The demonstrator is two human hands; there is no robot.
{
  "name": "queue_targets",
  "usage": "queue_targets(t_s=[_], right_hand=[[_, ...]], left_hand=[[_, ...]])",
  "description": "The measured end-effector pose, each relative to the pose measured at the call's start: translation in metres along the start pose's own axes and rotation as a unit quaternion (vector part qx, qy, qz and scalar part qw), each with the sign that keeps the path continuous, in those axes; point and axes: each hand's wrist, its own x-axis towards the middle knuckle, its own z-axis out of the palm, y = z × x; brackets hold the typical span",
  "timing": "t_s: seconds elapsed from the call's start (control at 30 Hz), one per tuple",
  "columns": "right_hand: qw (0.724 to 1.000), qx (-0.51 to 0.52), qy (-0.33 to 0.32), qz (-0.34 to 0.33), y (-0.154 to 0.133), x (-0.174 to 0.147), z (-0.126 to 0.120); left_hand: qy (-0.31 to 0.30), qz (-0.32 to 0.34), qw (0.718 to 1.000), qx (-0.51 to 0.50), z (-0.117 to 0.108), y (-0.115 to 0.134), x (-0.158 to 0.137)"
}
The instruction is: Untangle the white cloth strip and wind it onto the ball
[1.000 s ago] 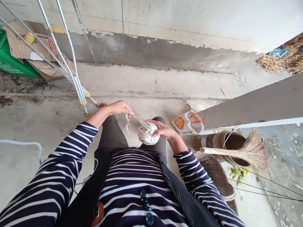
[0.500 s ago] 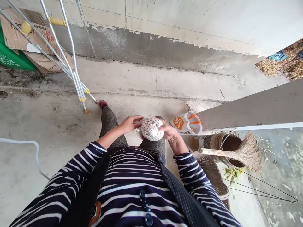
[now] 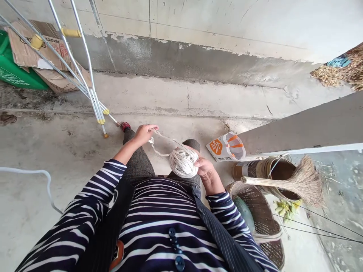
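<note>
Out to the left, her left hand (image 3: pixel 144 133) pinches the loose end of the white tape (image 3: pixel 162 140), which runs slack, down and rightward, to the ball (image 3: pixel 183 162). The ball sits over her knees, cupped from the right by her right hand (image 3: pixel 204 170), fingers wrapped against it.

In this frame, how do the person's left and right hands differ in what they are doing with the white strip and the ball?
The left hand is held out from the body and pinches the loose white strip. The right hand stays close in, wrapped round the wound ball. The left grips a thin strand; the right cups a bulky mass. Both hold the same material.
</note>
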Motion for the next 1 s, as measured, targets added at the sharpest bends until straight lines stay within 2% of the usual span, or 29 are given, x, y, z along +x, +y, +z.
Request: queue_targets(t_s=[0.17, 0.23, 0.33, 0.43, 0.53, 0.63, 0.73, 0.83, 0.93, 1.0], right_hand=[[0.999, 0.037, -0.01, -0.007, -0.006, -0.005, 0.011], [0.999, 0.038, -0.013, -0.007, -0.008, -0.005, 0.012], [0.999, 0.044, -0.018, -0.008, -0.008, -0.002, 0.011], [0.998, 0.049, -0.031, -0.003, -0.006, 0.002, 0.009], [0.997, 0.056, -0.044, 0.005, -0.004, 0.005, 0.008], [0.996, 0.079, -0.049, 0.003, -0.004, 0.005, 0.007], [0.995, 0.088, -0.054, 0.001, -0.004, 0.003, 0.006], [0.994, 0.092, -0.055, -0.008, -0.003, 0.0, 0.003], [0.993, 0.105, -0.045, -0.019, -0.001, -0.003, 0.002], [0.992, 0.114, -0.048, -0.018, -0.002, -0.006, 0.005]], left_hand=[[-0.009, 0.005, 0.997, 0.081, -0.006, 0.0, 0.009], [-0.055, 0.021, 0.995, 0.081, 0.0, 0.006, 0.002], [-0.147, 0.048, 0.988, -0.021, 0.013, 0.021, -0.015], [-0.181, 0.064, 0.969, -0.155, 0.024, 0.037, -0.031], [-0.221, 0.053, 0.941, -0.251, 0.029, 0.051, -0.039], [-0.261, 0.024, 0.93, -0.257, 0.031, 0.056, -0.042], [-0.289, -0.005, 0.926, -0.242, 0.034, 0.049, -0.043], [-0.294, -0.034, 0.922, -0.249, 0.035, 0.035, -0.041], [-0.248, -0.05, 0.936, -0.243, 0.033, 0.019, -0.034], [-0.207, -0.05, 0.956, -0.2, 0.03, 0.009, -0.028]])
